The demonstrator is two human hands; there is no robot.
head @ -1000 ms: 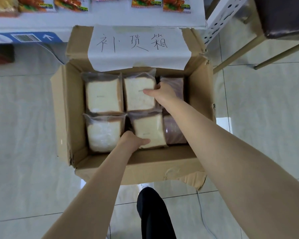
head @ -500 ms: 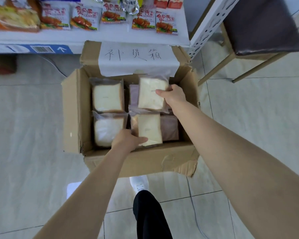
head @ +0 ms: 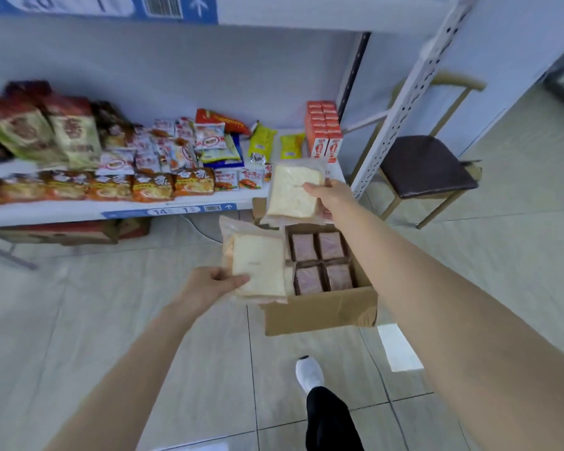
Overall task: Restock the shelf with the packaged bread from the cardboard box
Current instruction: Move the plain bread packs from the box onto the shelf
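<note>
My left hand grips a clear-wrapped pack of white sliced bread by its left edge, held above the left side of the cardboard box. My right hand grips a second white bread pack at its right edge, raised in front of the right end of the white shelf. Inside the box, several darker, purplish bread packs lie flat. The box's far flap is partly hidden behind the raised pack.
The shelf carries several snack packets, larger bags at the left and orange cartons at the right. A perforated shelf post and a dark-seated stool stand to the right. My foot is on the tiled floor.
Both hands have lifted a white bread pack out of the box and raised them. The view has tilted up to the shelf; the box now shows only dark packs.
</note>
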